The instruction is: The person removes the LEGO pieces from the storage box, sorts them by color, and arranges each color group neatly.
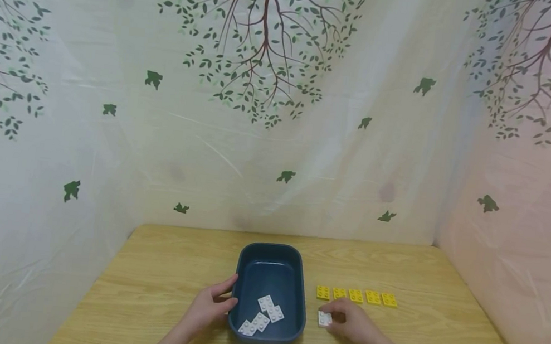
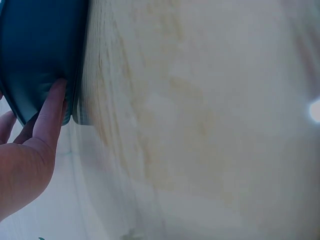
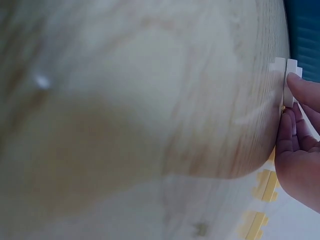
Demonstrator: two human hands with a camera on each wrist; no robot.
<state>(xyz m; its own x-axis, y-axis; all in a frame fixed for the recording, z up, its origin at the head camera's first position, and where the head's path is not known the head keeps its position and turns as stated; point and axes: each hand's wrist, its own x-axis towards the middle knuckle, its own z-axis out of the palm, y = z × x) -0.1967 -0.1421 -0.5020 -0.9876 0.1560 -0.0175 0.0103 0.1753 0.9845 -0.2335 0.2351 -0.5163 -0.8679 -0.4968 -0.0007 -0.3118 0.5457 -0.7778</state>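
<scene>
A: where's that white block (image 1: 324,319) rn?

B: just right of the blue bin (image 1: 302,287), on the near side of the five yellow blocks (image 1: 355,296). right hand (image 1: 354,324) has it pinched between thumb and fingers, can't tell if it's touching the table (image 1: 170,262)

A: and the bin?

B: four more white blocks (image 1: 261,322) inside, left hand (image 1: 206,310) touching its left side, fingers fairly straight, thumb and index apart
</scene>
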